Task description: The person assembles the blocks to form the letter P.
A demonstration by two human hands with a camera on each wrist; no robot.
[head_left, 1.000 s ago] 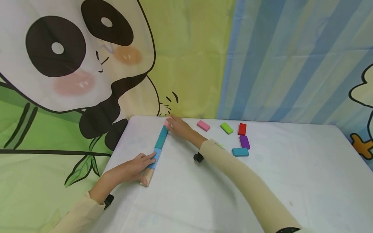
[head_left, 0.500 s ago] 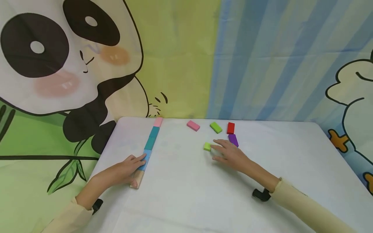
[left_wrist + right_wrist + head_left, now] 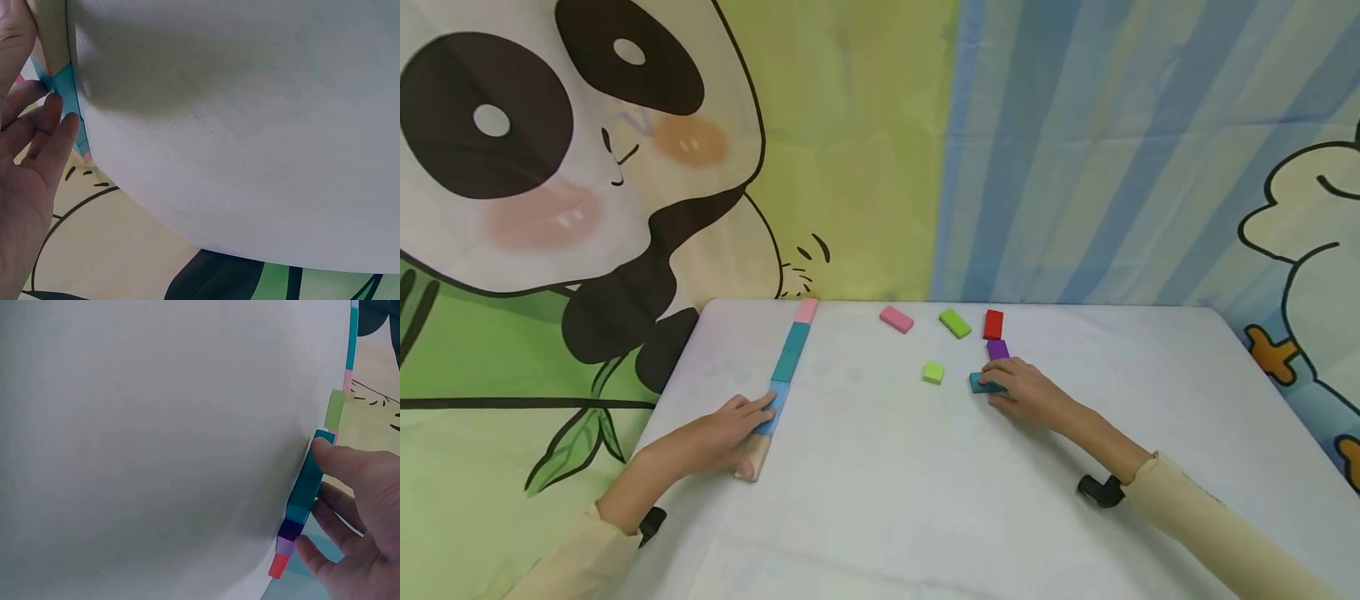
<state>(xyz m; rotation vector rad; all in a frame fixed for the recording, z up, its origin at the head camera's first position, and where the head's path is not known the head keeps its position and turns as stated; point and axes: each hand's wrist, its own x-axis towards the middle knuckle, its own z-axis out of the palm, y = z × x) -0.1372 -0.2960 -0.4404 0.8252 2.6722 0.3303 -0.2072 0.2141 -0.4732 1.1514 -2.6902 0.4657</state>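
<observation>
A line of small blocks runs along the table's left side: a pale wooden block [image 3: 757,452], light blue [image 3: 782,394], teal [image 3: 792,350] and a pink one [image 3: 806,311] at the far end. On this line lies my left hand [image 3: 711,442], its extended fingers touching the light blue part and its thumb by the wooden block. My right hand [image 3: 1033,393] pinches a teal block [image 3: 305,481] between thumb and fingers, low at the table. Just beyond it lie a purple block [image 3: 997,349] and a red block [image 3: 993,325].
A short lime block [image 3: 933,372] sits left of my right hand. Farther back are a green block [image 3: 955,323] and a pink block [image 3: 897,319]. The white table [image 3: 865,475] ends against a printed curtain [image 3: 865,150] with a panda picture.
My right hand has left the pink end of the line, swung right and taken hold of the teal block. My left hand stays on the line. The head view has turned rightward.
</observation>
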